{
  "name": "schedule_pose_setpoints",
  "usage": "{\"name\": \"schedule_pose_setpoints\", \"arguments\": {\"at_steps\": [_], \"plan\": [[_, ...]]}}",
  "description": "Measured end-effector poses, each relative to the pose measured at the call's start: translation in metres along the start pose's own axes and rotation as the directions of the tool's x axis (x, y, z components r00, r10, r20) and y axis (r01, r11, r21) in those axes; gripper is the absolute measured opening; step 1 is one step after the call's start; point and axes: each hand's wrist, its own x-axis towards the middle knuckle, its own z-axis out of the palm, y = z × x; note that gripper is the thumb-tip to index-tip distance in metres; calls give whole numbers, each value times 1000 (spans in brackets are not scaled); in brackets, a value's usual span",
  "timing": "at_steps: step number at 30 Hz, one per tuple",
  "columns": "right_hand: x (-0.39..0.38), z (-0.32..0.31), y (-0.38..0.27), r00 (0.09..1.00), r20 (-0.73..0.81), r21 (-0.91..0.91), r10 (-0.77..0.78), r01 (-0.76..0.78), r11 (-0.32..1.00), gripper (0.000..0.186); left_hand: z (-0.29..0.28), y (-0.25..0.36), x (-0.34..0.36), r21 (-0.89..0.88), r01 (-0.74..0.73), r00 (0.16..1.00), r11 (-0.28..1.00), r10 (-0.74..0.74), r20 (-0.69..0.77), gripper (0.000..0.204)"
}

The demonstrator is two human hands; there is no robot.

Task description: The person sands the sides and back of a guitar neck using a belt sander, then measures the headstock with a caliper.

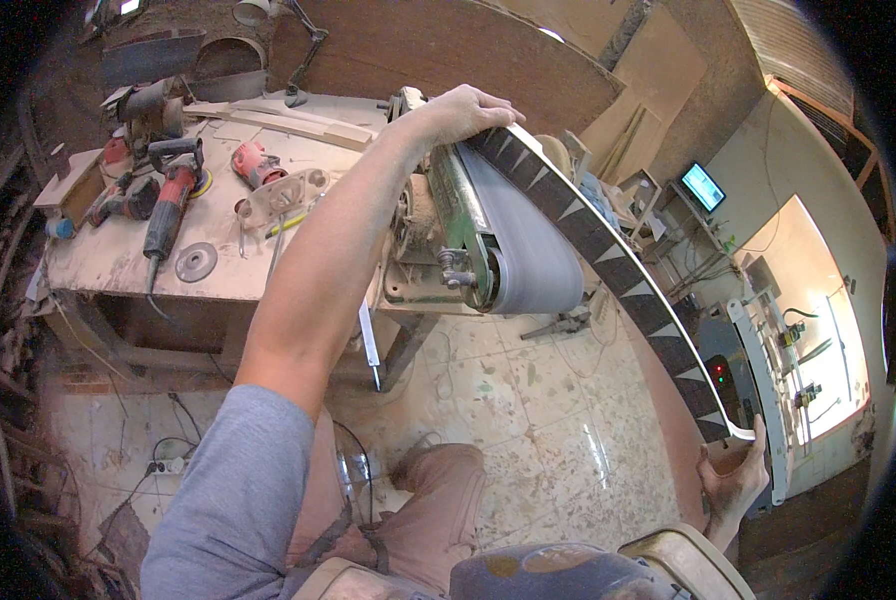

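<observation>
A long panel (623, 275), dark with pale triangles and a white edge, slants from the belt sander toward my right side. The fisheye bends its shape. My left hand (468, 113) is closed over its far end, fingers curled on the white edge. Down at the near end, my right hand (736, 472) grips the panel's corner between thumb and fingers. The panel's upper part lies alongside the grey abrasive belt (533, 245) of the belt sander (458, 215); whether they touch, I cannot tell. The belt looks smooth and blurred.
On the dusty workbench (98, 250) at left lie a red angle polisher (173, 195), a round disc (197, 262), another red power tool (256, 165) and wood strips (298, 120). A lit screen (703, 187) stands far right. Cables and a power strip (168, 466) lie on the tiled floor.
</observation>
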Motion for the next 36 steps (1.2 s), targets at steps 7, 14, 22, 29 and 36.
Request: {"name": "schedule_pose_setpoints", "arguments": {"at_steps": [7, 14, 22, 29, 36], "plan": [[-5, 1, 7, 999, 28, 26, 20, -20, 999, 95, 0, -5, 3, -33, -17, 1000, 999, 17, 16, 34], [4, -2, -4, 998, -36, 22, -43, 44, 999, 90, 2, -6, 2, -16, -29, 1000, 999, 29, 0, 34], [-3, -2, 4, 1000, 31, 26, 1, -2, 1000, 88, 3, 1, 3, -18, 28, 1000, 999, -27, 11, 38], [-1, 4, 15, 999, 44, -12, -3, 3, 1000, 84, 8, 6, -1, -60, 2, 1000, 998, -1, 13, 39], [10, 18, 13, 999, -40, 7, -20, 20, 1000, 87, 11, 4, -2, -59, 30, 1000, 998, -30, -5, 35]]}}
